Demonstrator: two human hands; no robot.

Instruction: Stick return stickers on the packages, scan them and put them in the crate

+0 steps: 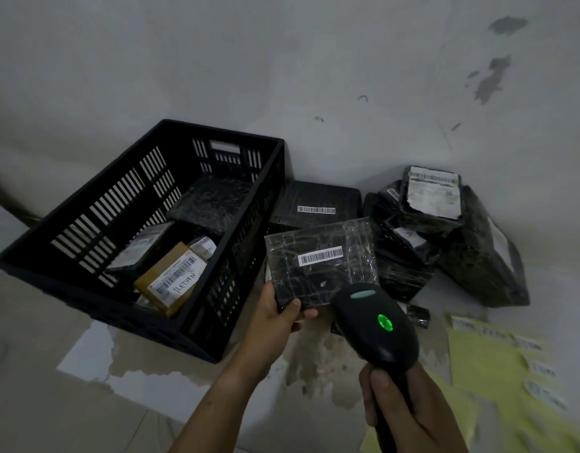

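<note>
1. Two grips are busy. My left grip (278,317) pinches the near corner of a black wrapped package (318,279), thumb on top and fingers beneath. My right grip (406,407) is clenched round the handle of the scanner (376,322).
2. I hold the package in the air just right of the crate (229,129), close to its right wall and above the floor (53,371), with its labelled face up.
3. The scanner head sits on the near side of the package and farther from the crate. Its nose points at the barcode label (321,256), and a green light (385,323) glows on its back. I take that to mean the scan is happening or just read.
4. The label's long axis runs away from the crate, rising slightly at its far end.
5. The crate's open top lies left of the package, and my left grip is the one nearer the crate. I judge the next move to be a short carry leftward over the right wall, done by that grip alone while the scanner stays clear.
6. Inside the crate lies a brown box (169,277) marked RETURN among other wrapped parcels. On the held package I see only the barcode, and I cannot tell whether it carries a return sticker.
7. More packages (412,250) are piled right of the crate. Yellow sticker sheets (484,364) lie on the floor well to its right.
</note>
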